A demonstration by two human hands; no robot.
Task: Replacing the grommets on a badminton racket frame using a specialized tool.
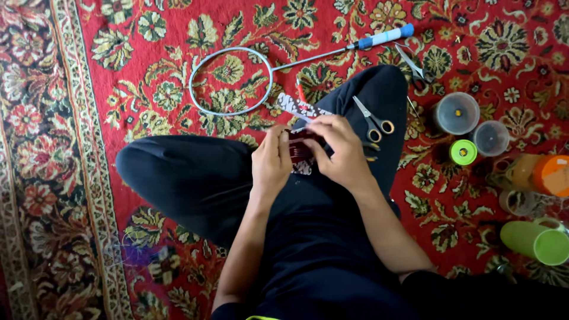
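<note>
Sitting cross-legged in dark trousers, I hold a small dark red packet [301,146] of coiled string over my lap. My left hand [271,161] grips its left side and my right hand [339,146] covers its right side with fingers curled over the top. A patterned white and dark strip [299,107] sticks out beyond the packet toward the carpet. Scissors [372,121] lie on my right knee, just past my right hand.
An unstrung badminton racket [237,77] with a blue grip [388,37] lies on the red floral carpet [89,148] ahead. Pliers [415,66] lie near the grip. To the right stand clear round tubs [456,112], a green spool [463,152], an orange container [542,174] and a green cylinder [536,240].
</note>
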